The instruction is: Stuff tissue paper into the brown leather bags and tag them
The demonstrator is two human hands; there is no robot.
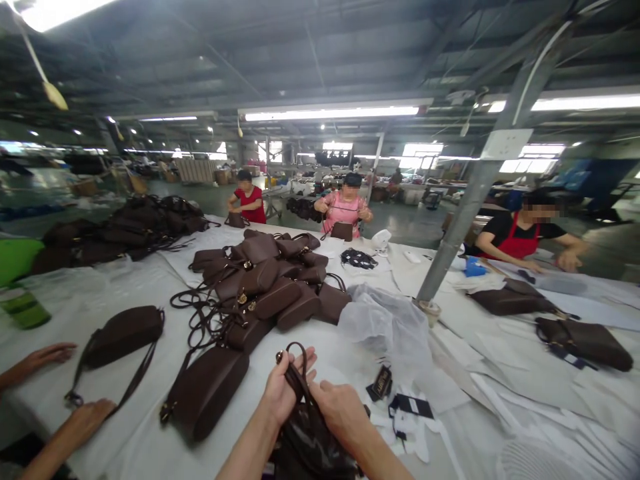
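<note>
A dark brown handbag (313,443) hangs low in front of me, its glossy body partly hidden by my forearms. My left hand (284,390) is closed on the bag's strap near a small gold fitting, thumb on top, some fingers reaching out behind. My right hand (340,408) grips the same bag's strap from the right; its fingertips are partly hidden. Just left of my hands lies a larger brown bag (213,393) with a gold clasp. To their right, black hang tags (411,405) rest on white paper pieces.
Brown bags (280,287) with tangled straps are heaped mid-table beside a clear plastic sheet (385,320). A grey post (460,220) rises from the table. At left, a co-worker's hands (90,421) are by another bag (125,335). Several people work across the table.
</note>
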